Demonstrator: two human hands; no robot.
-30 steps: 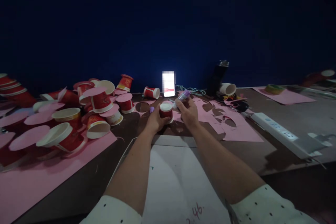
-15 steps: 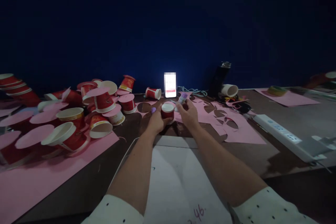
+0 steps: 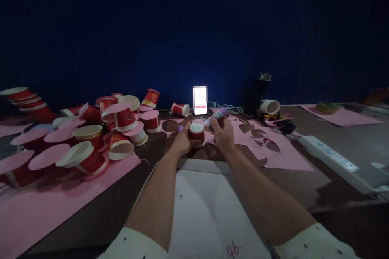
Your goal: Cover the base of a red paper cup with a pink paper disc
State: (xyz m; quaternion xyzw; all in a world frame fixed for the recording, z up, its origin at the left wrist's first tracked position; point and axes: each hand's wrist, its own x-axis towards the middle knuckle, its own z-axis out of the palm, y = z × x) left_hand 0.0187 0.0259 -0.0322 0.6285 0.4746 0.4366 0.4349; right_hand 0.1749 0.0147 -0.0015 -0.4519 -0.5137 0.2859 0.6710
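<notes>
1. The small red-and-white paper cup [image 3: 197,132] is at the scene's centre, apparently base-up; best keep it pressed flat and steady, without squeezing its thin wall.
2. The left hand [image 3: 182,141] grips its left side, thumb across the near face; a light, low hold seems wise.
3. The right hand [image 3: 224,132] grips a clear-and-purple plastic tube [image 3: 219,117], tilted, just right of the cup; light, even strokes round the raised rim would suit.
4. The cup looks dark red, with a pale, round top.
5. Farther right, pink cut paper sheets [image 3: 287,158] lie on the brown surface [image 3: 127,194].
</notes>
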